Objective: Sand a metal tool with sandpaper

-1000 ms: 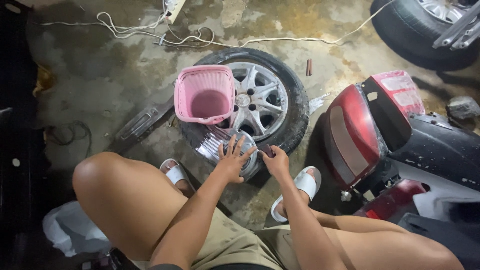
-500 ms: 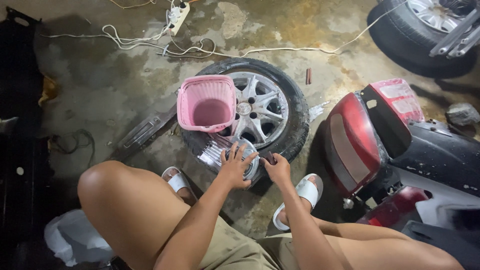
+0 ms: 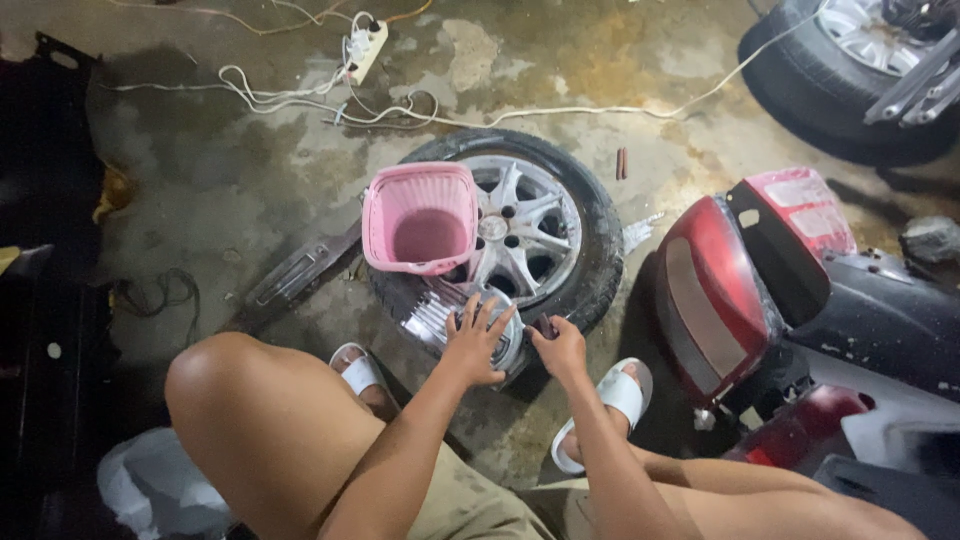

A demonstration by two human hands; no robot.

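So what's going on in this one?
A person squats on a stained concrete floor in white sandals, both hands on a shiny chrome part that leans against a car wheel lying flat. The left hand is spread over the part; the right hand pinches something small and dark at its edge. A pink plastic basket sits on the wheel. A red tail-light assembly lies to the right, and a power strip with cords beyond.

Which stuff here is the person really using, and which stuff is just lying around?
In use:
- left hand pressing on the shiny silver part
- right hand holding a small dark thing, too small to tell
- tyre with silver wheel underneath

Lying about:
- pink basket on the wheel
- white power strip
- red tail lamp
- second tyre
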